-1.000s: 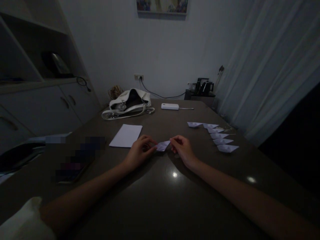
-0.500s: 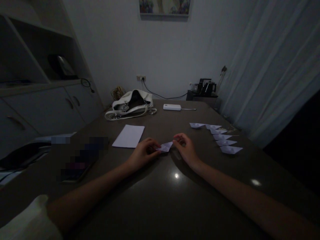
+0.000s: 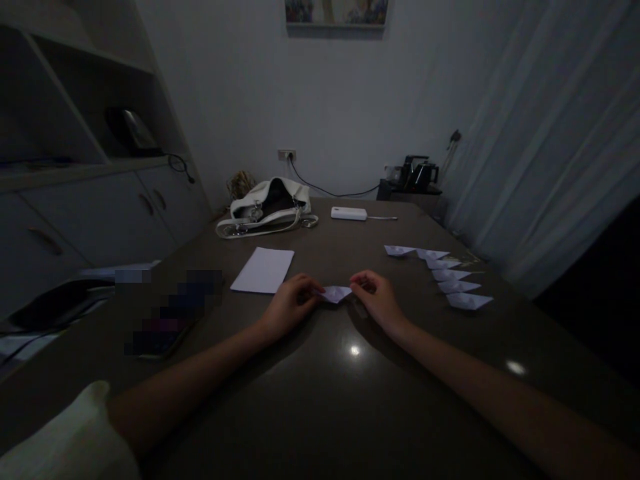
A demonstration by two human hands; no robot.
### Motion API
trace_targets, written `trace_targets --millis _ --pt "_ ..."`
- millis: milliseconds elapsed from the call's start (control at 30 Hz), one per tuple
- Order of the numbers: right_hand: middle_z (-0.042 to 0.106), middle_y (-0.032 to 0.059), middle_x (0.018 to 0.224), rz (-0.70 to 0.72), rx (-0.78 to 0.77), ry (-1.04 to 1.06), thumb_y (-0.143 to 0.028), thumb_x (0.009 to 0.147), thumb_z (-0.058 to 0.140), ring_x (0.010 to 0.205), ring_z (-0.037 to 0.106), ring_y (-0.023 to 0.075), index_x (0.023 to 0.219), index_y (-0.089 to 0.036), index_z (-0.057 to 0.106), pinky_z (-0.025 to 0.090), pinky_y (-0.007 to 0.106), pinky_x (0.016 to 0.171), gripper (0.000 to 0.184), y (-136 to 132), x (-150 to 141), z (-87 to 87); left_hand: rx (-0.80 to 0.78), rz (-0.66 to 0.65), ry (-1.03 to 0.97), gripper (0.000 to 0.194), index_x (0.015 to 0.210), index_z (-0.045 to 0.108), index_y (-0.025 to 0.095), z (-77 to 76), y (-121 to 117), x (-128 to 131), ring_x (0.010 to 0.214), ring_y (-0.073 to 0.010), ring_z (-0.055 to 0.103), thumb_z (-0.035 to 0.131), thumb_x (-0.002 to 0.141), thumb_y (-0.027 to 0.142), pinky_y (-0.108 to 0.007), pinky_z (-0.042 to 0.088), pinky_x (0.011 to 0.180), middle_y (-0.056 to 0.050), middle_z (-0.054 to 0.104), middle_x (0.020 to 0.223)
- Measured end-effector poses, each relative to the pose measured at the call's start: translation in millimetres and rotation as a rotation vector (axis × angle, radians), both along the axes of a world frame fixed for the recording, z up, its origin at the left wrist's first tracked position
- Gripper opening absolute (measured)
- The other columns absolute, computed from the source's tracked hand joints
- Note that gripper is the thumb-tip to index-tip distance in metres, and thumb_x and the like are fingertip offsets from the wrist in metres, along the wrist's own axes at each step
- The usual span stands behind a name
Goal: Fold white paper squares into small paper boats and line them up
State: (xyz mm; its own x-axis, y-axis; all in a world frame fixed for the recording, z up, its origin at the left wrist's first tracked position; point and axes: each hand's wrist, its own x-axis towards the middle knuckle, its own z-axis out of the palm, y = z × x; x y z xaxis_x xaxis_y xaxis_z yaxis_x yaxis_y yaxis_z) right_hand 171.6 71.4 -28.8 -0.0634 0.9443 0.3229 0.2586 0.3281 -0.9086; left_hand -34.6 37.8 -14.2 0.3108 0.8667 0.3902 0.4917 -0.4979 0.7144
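Note:
A small white paper boat [image 3: 336, 294] is between my two hands, just above or on the dark table [image 3: 320, 400]. My left hand [image 3: 293, 303] pinches its left tip between thumb and fingers. At its right tip, the thumb and index finger of my right hand [image 3: 380, 300] are closed on the paper. Several finished-looking paper boats [image 3: 469, 302] stand in a curved row on the right side of the table. To the left, beyond my left hand, lies a stack of white paper [image 3: 263, 270].
A white handbag [image 3: 273, 207] sits at the back left, and a white power bank [image 3: 349, 213] with a short cable lies at the back. On the left is a phone [image 3: 170, 327], partly blurred out. A black kettle [image 3: 421, 176] stands beyond the far right corner.
The boat between my hands has turned more level, its right tip lower. My right fingers have closed onto that tip. The whole view has shifted slightly.

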Motion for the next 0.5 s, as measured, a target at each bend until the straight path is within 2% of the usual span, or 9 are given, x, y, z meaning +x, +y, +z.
trace_targets --millis 233,367,500 --pt "0.061 0.0017 0.075 0.097 0.046 -0.127 -0.023 0.074 0.058 0.066 0.057 0.0145 0.08 -0.019 0.059 0.045 0.027 0.061 0.008 -6 6 7.8 0.005 0.043 0.01 0.012 0.084 0.065 0.015 -0.1 0 1 0.077 -0.0161 0.058 0.056 0.077 0.014 -0.028 0.047 0.07 -0.005 0.059 0.088" --pt "0.061 0.003 0.086 0.241 0.212 -0.393 -0.019 0.076 0.057 0.063 0.057 0.0125 0.083 -0.021 0.063 0.044 0.026 0.059 0.009 -15 14 22.8 0.008 0.059 0.023 0.011 0.084 0.065 0.016 0.2 0 1 0.075 -0.016 0.057 0.056 0.077 0.015 -0.027 0.046 0.067 -0.004 0.059 0.085" --pt "0.062 0.0037 0.094 0.254 0.359 -0.708 -0.018 0.078 0.058 0.078 0.06 0.0171 0.088 -0.024 0.066 0.043 0.029 0.067 0.014 -19 21 34.2 0.02 0.05 0.007 0.011 0.085 0.064 0.016 -2.0 1 0 0.075 -0.0159 0.057 0.055 0.078 0.016 -0.028 0.047 0.067 -0.004 0.059 0.085"
